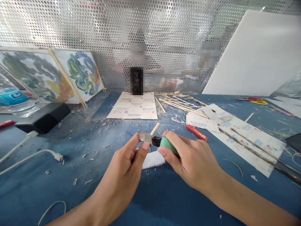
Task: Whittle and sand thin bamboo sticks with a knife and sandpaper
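My right hand [185, 153] is wrapped around the green handle of a short knife [168, 145]. Its flat, wide metal blade [145, 137] points left toward my left hand [128, 163]. The thumb and index finger of that hand close at the blade's end and seem to pinch it; the other fingers are curled out of sight. Just behind the blade a thin pale wooden strip [155, 128] shows, partly hidden, and I cannot tell whether my fingers touch it. Below the knife lies a curled piece of white paper [154, 160] with print on its edge.
Sandpaper sheets [133, 106] lie ahead and at right [254, 147], with wooden strips [181, 103] and a red cutter [197, 132] close by. Scissors [255, 100] rest farther right. At left stand dragon paintings [82, 73], a water bottle [14, 97], a black box [43, 117] and a white cable [33, 160].
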### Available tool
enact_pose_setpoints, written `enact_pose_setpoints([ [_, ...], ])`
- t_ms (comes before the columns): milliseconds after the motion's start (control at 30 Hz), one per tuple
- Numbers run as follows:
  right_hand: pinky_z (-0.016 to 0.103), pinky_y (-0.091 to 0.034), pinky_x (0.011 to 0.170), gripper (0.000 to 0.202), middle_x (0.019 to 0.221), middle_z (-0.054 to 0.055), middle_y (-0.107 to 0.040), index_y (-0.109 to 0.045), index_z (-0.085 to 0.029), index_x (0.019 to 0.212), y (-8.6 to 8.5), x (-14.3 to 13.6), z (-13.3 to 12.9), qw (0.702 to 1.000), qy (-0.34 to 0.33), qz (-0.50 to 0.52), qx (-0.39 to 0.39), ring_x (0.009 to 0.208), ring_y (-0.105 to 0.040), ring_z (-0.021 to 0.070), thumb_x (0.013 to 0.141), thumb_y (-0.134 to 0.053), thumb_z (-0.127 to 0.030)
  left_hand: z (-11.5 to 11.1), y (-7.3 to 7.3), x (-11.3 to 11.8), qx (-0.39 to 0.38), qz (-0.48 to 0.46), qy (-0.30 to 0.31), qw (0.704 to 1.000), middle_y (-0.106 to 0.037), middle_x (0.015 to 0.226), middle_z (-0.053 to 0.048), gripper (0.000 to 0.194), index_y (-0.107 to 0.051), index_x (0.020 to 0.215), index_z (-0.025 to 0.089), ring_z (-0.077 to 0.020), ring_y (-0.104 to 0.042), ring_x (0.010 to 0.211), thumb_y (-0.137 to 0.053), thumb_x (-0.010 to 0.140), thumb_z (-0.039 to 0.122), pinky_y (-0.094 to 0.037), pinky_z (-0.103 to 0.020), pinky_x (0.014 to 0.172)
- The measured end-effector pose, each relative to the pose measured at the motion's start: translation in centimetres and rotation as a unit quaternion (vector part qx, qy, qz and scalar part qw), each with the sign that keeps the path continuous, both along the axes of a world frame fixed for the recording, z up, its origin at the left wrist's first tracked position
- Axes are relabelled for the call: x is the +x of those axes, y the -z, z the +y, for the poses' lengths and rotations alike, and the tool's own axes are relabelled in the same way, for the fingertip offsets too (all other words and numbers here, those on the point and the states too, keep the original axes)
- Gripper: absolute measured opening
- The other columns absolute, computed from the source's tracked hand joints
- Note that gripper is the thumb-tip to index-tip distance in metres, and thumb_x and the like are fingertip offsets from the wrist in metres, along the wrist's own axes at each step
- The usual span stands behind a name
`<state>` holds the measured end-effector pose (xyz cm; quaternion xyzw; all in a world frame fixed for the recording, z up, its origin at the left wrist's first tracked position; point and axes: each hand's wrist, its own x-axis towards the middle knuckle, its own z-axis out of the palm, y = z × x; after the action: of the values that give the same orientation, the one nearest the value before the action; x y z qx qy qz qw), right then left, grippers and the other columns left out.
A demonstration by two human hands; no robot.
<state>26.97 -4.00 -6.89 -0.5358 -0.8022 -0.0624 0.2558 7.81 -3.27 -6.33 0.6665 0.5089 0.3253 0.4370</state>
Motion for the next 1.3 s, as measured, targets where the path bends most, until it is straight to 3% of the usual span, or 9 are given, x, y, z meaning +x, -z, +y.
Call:
enact_pose_setpoints([
  [167, 0.026, -0.020, 0.048, 0.052, 0.058, -0.001, -0.064, -0.061, -0.024, 0.101, -0.6, 1.8, 1.5, 0.993, 0.119, -0.024, 0.008, 0.046, -0.057, 0.0189, 0.102, -0.025, -0.062, 0.6, -0.4, -0.5, 0.052, 0.083, -0.030, 0.995, -0.025, 0.054, 0.009, 0.032, -0.056, 0.094, 0.026, -0.0102, -0.023, 0.047, -0.041, 0.101, 0.052, -0.019, -0.022, 0.042],
  [333, 0.027, -0.025, 0.052, 0.052, 0.060, 0.001, -0.063, -0.060, -0.026, 0.104, -0.7, 4.4, 4.2, 0.980, 0.187, -0.038, -0.060, 0.056, -0.060, 0.0231, 0.102, -0.023, -0.063, 0.8, -1.0, -0.9, 0.137, 0.137, 0.023, 0.981, -0.031, 0.054, 0.009, 0.028, -0.058, 0.094, 0.024, -0.0104, -0.029, 0.046, -0.037, 0.104, 0.041, -0.026, -0.023, 0.047],
  [500, 0.034, -0.041, 0.066, 0.036, 0.090, 0.007, -0.071, -0.062, -0.023, 0.115, 0.4, 4.1, 4.6, 0.988, 0.122, -0.079, -0.058, 0.084, -0.066, 0.0279, 0.103, -0.038, -0.048, 1.3, -0.8, -1.5, 0.125, 0.084, -0.005, 0.989, -0.034, 0.060, 0.008, 0.026, -0.054, 0.117, 0.028, -0.0112, -0.033, 0.051, -0.035, 0.105, 0.042, -0.026, -0.024, 0.050],
  [633, 0.041, -0.043, 0.094, 0.033, 0.117, 0.011, -0.065, -0.061, -0.020, 0.123, 0.6, 2.1, 3.1, 0.998, -0.060, -0.019, -0.031, 0.111, -0.057, 0.0267, 0.105, -0.040, -0.039, 1.8, -0.5, -1.8, 0.038, -0.079, 0.004, 0.996, -0.030, 0.067, 0.008, 0.028, -0.051, 0.120, 0.028, -0.0104, -0.026, 0.053, -0.040, 0.103, 0.048, -0.021, -0.023, 0.047],
  [767, 0.043, -0.041, 0.101, 0.024, 0.130, 0.010, -0.059, -0.062, -0.022, 0.113, 1.0, 0.1, 1.6, 0.975, -0.205, 0.023, -0.087, 0.120, -0.052, 0.0264, 0.098, -0.057, -0.041, 1.9, -0.4, -1.5, -0.042, -0.187, 0.045, 0.980, -0.031, 0.067, 0.009, 0.026, -0.048, 0.117, 0.027, -0.0083, -0.021, 0.050, -0.044, 0.102, 0.047, -0.017, -0.021, 0.043],
  [967, 0.036, -0.043, 0.093, 0.009, 0.113, 0.006, -0.065, -0.051, -0.022, 0.090, 1.7, -0.5, 1.8, 0.963, -0.193, 0.126, -0.139, 0.110, -0.057, 0.0221, 0.095, -0.059, -0.024, 1.5, -0.5, -1.6, -0.015, -0.186, 0.045, 0.981, -0.030, 0.066, 0.009, 0.025, -0.048, 0.114, 0.025, -0.0092, -0.024, 0.053, -0.043, 0.103, 0.046, -0.022, -0.021, 0.046],
  [1067, 0.037, -0.043, 0.084, 0.009, 0.098, 0.006, -0.066, -0.052, -0.023, 0.094, 1.7, 0.2, 2.6, 0.969, -0.134, 0.163, -0.127, 0.094, -0.060, 0.0229, 0.100, -0.046, -0.024, 1.5, -0.6, -1.9, -0.001, -0.191, 0.036, 0.981, -0.032, 0.069, 0.008, 0.023, -0.048, 0.112, 0.025, -0.0092, -0.026, 0.056, -0.045, 0.102, 0.046, -0.024, -0.020, 0.049],
  [1233, 0.038, -0.042, 0.079, 0.016, 0.108, 0.010, -0.064, -0.052, -0.022, 0.105, 0.6, 0.9, 3.6, 0.967, -0.114, 0.210, -0.093, 0.089, -0.061, 0.0242, 0.102, -0.039, -0.030, 2.5, -0.5, -1.6, -0.027, -0.205, 0.028, 0.978, -0.031, 0.068, 0.009, 0.017, -0.046, 0.105, 0.024, -0.0080, -0.022, 0.052, -0.045, 0.100, 0.040, -0.016, -0.020, 0.044],
  [1300, 0.034, -0.043, 0.073, 0.016, 0.091, 0.006, -0.065, -0.049, -0.022, 0.104, -0.3, 0.7, 4.0, 0.956, -0.118, 0.252, -0.097, 0.078, -0.060, 0.0210, 0.103, -0.038, -0.034, 3.0, -0.4, -1.1, -0.060, -0.208, 0.026, 0.976, -0.031, 0.066, 0.009, 0.014, -0.045, 0.101, 0.024, -0.0069, -0.018, 0.047, -0.040, 0.100, 0.037, -0.013, -0.020, 0.042],
])
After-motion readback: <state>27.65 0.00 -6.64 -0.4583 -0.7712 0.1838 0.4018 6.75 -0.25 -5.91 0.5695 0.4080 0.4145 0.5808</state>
